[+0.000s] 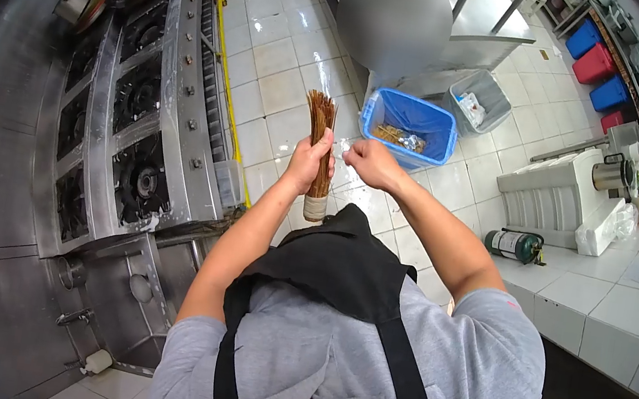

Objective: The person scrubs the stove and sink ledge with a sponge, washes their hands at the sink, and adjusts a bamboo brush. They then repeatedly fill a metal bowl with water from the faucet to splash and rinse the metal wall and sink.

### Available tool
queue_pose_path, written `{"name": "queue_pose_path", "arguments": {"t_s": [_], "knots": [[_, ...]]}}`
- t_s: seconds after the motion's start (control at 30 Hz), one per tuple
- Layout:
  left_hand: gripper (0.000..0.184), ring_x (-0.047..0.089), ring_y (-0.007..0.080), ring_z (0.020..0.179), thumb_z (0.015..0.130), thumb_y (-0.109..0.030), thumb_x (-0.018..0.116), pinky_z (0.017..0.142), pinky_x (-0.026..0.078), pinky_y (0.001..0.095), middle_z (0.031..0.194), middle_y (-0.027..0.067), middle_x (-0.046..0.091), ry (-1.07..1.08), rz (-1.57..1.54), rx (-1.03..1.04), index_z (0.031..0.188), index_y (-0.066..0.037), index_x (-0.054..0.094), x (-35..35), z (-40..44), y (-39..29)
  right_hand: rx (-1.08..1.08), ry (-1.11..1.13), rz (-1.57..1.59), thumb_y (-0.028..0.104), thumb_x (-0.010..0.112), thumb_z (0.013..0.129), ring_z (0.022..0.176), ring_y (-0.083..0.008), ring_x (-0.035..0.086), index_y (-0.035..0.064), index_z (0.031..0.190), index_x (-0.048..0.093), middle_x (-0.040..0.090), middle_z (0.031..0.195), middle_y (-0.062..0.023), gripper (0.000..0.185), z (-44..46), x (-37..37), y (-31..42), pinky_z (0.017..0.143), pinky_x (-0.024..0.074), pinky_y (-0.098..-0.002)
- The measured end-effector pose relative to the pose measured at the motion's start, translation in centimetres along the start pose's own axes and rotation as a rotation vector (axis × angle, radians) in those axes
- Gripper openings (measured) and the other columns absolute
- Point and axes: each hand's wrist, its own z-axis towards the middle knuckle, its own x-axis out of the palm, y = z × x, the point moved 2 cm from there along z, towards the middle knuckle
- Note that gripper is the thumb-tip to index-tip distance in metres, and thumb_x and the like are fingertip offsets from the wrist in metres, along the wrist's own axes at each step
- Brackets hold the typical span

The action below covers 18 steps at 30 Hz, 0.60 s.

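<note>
A bundled stick brush (pixel 322 117), brown bristles up and a pale wrapped band at its lower end, is gripped around its middle by my left hand (pixel 308 163). To its right, my right hand (pixel 374 165) is closed, with the fingers curled and slightly apart from the bristles. Whatever it may pinch is too small or hidden to make out. Beyond my right hand, a blue bin (pixel 450 140) with litter at its bottom stands on the tiled floor.
On the left runs a steel gas stove (pixel 183 171) with several burners; pots and pans sit at its far end. A grey bin (pixel 497 115) stands beside the blue one. To the right, a green gas cylinder (pixel 517 246) lies on a tiled counter (pixel 597 303). A steel table (pixel 487 18) stands ahead.
</note>
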Motion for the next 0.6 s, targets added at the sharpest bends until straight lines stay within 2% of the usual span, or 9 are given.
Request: {"name": "queue_pose_path", "arguments": {"t_s": [0.07, 0.13, 0.2, 0.27, 0.33, 0.4, 0.47, 0.53, 0.6], "knots": [[0.051, 0.056, 0.0186, 0.055, 0.102, -0.058, 0.058, 0.052, 0.049, 0.032, 0.067, 0.0053, 0.056, -0.022, -0.007, -0.035, 0.092, -0.008, 0.052, -0.3, -0.3, 0.4, 0.008, 0.102, 0.277, 0.032, 0.065, 0.1, 0.071, -0.0159, 0.06, -0.0016, 0.087, 0.074, 0.067, 0.071, -0.0095, 0.037, -0.8, -1.7, 1.9, 0.069, 0.0492, -0.0365], [0.051, 0.056, 0.0184, 0.055, 0.102, -0.058, 0.059, 0.053, 0.049, 0.0321, 0.068, 0.0054, 0.056, -0.002, 0.003, -0.057, 0.092, -0.008, 0.052, -0.1, -0.7, 0.7, 0.067, -0.025, 0.314, 0.031, 0.067, 0.099, 0.072, -0.0157, 0.061, -0.0018, 0.088, 0.074, 0.069, 0.073, -0.0091, 0.036, 0.6, -1.5, 0.9, 0.069, 0.0497, -0.0367], [0.052, 0.056, 0.0184, 0.055, 0.101, -0.058, 0.059, 0.053, 0.049, 0.0326, 0.067, 0.0054, 0.056, 0.013, -0.041, -0.006, 0.092, -0.008, 0.052, 0.8, -0.4, 0.1, 0.104, -0.054, 0.099, 0.031, 0.067, 0.099, 0.074, -0.0148, 0.06, -0.0016, 0.088, 0.073, 0.069, 0.076, -0.0066, 0.035, 0.4, -1.3, 0.5, 0.07, 0.0497, -0.036], [0.053, 0.056, 0.0183, 0.055, 0.101, -0.059, 0.059, 0.053, 0.049, 0.0328, 0.067, 0.0051, 0.056, -0.025, 0.004, -0.02, 0.092, -0.008, 0.052, 0.4, 0.1, -0.5, 0.011, 0.156, 0.068, 0.032, 0.067, 0.099, 0.075, -0.0139, 0.06, -0.0008, 0.088, 0.073, 0.069, 0.077, -0.0039, 0.035, -0.7, -1.3, 1.9, 0.071, 0.0496, -0.0354], [0.053, 0.057, 0.0183, 0.054, 0.101, -0.06, 0.059, 0.052, 0.049, 0.0324, 0.066, 0.0047, 0.056, -0.024, -0.006, -0.032, 0.092, -0.008, 0.052, -0.1, -0.3, 0.1, 0.008, 0.143, 0.37, 0.034, 0.067, 0.1, 0.072, -0.0125, 0.057, 0.001, 0.089, 0.073, 0.065, 0.073, -0.0029, 0.036, -0.3, -1.5, 1.3, 0.069, 0.0482, -0.0347], [0.053, 0.057, 0.0183, 0.053, 0.101, -0.06, 0.06, 0.052, 0.049, 0.0322, 0.066, 0.0046, 0.056, 0.006, -0.006, -0.052, 0.091, -0.008, 0.052, 0.2, -0.7, 0.4, 0.077, -0.016, 0.35, 0.034, 0.065, 0.101, 0.068, -0.0124, 0.054, 0.0009, 0.09, 0.073, 0.063, 0.07, -0.0029, 0.036, 1.6, -0.9, -0.9, 0.065, 0.0467, -0.0343], [0.053, 0.057, 0.0183, 0.053, 0.101, -0.06, 0.059, 0.052, 0.048, 0.0326, 0.066, 0.0047, 0.056, 0.003, 0.006, -0.017, 0.092, -0.008, 0.052, 0.4, 0.1, -0.1, 0.028, 0.007, 0.082, 0.034, 0.064, 0.101, 0.063, -0.0143, 0.052, 0.0004, 0.091, 0.074, 0.059, 0.066, -0.0024, 0.036, 1.3, -0.3, -1.2, 0.059, 0.0436, -0.0337], [0.053, 0.057, 0.0184, 0.053, 0.101, -0.061, 0.058, 0.052, 0.049, 0.0328, 0.066, 0.0047, 0.057, -0.023, 0.008, 0.002, 0.092, -0.009, 0.052, -0.1, 0.3, -0.7, 0.008, 0.164, 0.28, 0.034, 0.065, 0.101, 0.061, -0.0157, 0.052, 0.0008, 0.088, 0.074, 0.06, 0.066, -0.0026, 0.036, 0.3, -0.8, -0.1, 0.058, 0.0435, -0.035], [0.053, 0.057, 0.0188, 0.053, 0.102, -0.06, 0.057, 0.052, 0.049, 0.0328, 0.066, 0.0048, 0.057, -0.006, 0.0, -0.033, 0.092, -0.009, 0.053, -0.5, 0.0, -0.1, 0.152, 0.186, 0.612, 0.033, 0.066, 0.1, 0.063, -0.0149, 0.053, 0.001, 0.086, 0.074, 0.06, 0.067, -0.0029, 0.036, 0.7, -1.6, 0.0, 0.06, 0.0438, -0.0347]]}}
